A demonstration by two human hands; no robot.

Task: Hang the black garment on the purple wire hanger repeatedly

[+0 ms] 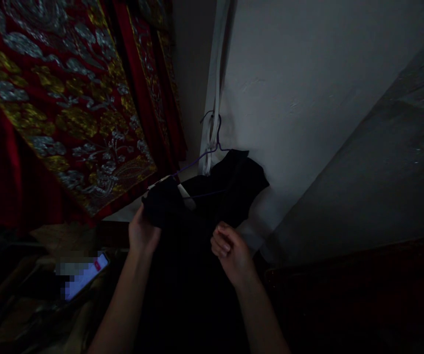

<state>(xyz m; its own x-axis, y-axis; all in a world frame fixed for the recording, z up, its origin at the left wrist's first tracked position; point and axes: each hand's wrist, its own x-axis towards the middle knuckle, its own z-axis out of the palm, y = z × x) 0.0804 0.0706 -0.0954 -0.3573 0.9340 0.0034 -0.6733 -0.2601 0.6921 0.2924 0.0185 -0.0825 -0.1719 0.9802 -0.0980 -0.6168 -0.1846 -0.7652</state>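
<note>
A black garment (197,221) hangs on a thin purple wire hanger (197,160), whose hook is up at a white cord or pipe on the wall. My left hand (143,233) grips the garment's left shoulder side, its fingertips hidden by the cloth. In front of the garment, my right hand (230,248) is closed, fingers curled at the cloth's edge; what lies between them is hard to see in the dark. A pale strip, perhaps a label, shows near the collar. The garment's lower part fades into shadow.
Red cloth (86,113) with gold and silver embroidery hangs at the upper left. A lit phone (86,278) lies at the lower left among dim frame-like shapes. Behind the hanger stands a pale wall (308,83); a dark reddish surface (363,295) is at the lower right.
</note>
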